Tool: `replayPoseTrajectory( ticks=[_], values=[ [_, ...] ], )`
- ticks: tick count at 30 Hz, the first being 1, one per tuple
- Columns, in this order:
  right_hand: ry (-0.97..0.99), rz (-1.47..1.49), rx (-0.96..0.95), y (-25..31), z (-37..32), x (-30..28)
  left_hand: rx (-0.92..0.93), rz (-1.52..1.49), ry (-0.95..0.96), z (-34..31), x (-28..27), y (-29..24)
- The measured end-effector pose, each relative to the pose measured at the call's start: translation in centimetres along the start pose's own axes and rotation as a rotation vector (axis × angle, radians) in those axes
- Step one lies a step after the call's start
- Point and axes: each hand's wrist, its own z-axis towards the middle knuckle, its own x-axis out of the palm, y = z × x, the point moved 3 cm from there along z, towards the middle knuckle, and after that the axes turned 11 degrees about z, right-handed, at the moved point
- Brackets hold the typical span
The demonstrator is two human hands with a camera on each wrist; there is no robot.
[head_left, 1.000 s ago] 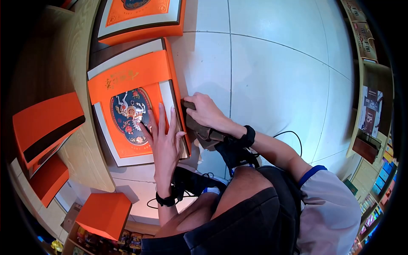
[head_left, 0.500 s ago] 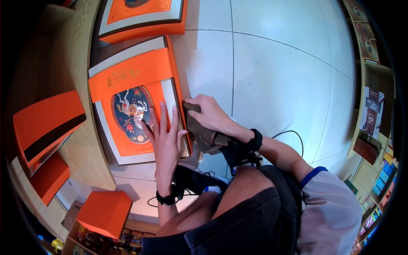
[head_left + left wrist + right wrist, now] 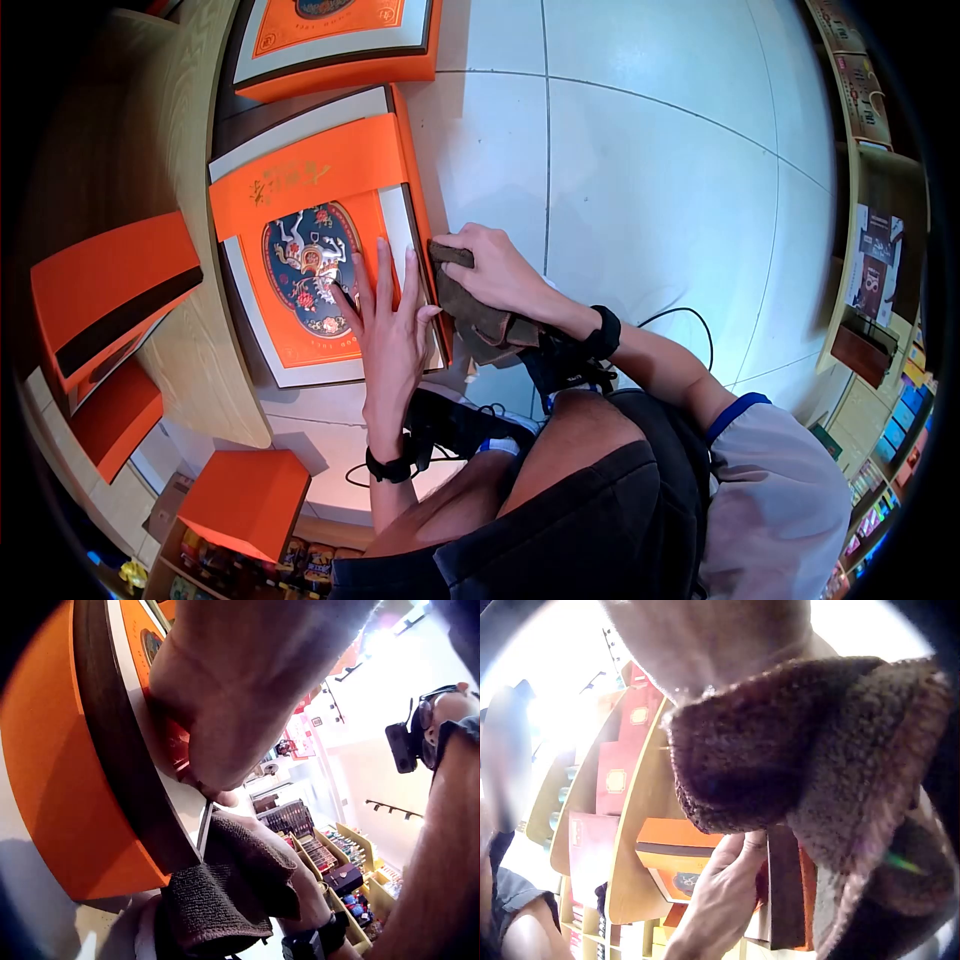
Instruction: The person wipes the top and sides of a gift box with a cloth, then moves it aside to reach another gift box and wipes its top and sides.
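Note:
An orange and white gift box (image 3: 300, 350) with gold lettering and a dark oval picture of a white horse lies in front of me. My left hand (image 3: 388, 330) rests on its top near the right edge, fingers straight and spread. A brown cloth (image 3: 475, 315) is gripped in my right hand (image 3: 495, 268), right at the box's right side. In the left wrist view the folded towelling cloth (image 3: 225, 892) hangs by the box's corner. The right wrist view shows the cloth (image 3: 742, 750) large, with the left hand (image 3: 724, 892) behind it.
A second similar box (image 3: 335, 70) lies just beyond. To the left, a wooden shelf (image 3: 190, 330) carries orange boxes (image 3: 115, 290), and another orange box (image 3: 245, 500) stands lower down. Pale floor tiles (image 3: 650, 180) spread to the right, with stocked shelves (image 3: 875, 240) at the far side. A black cable (image 3: 690, 320) loops near my right arm.
The right hand, with the cloth, has shifted slightly along the box's right side. The left hand stays in place on the box. The head view has moved a little.

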Motion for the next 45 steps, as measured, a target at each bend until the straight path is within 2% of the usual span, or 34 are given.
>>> replayPoseTrajectory(
  ticks=[24, 33, 39, 41, 45],
  values=[
    [0.021, -0.04, -0.051, 1.5, -1.1, -0.3, 0.008, -0.006, -0.035, 0.1, 0.2, 0.2],
    [-0.005, 0.051, -0.099, 2.2, -1.7, -0.4, 0.004, -0.014, -0.032, 0.2, 0.0, 0.1],
    [0.093, 0.136, -0.143, 1.5, -2.1, -1.6, 0.017, 0.008, -0.036, 0.1, 0.0, 0.1],
    [0.031, 0.159, 0.069, 0.2, -2.1, -1.9, 0.003, -0.035, -0.04, 0.1, 0.0, 0.2],
    [0.061, 0.095, 0.12, -2.8, -1.3, -0.8, -0.01, -0.042, -0.02, 0.1, 0.1, 0.2]
  ],
)
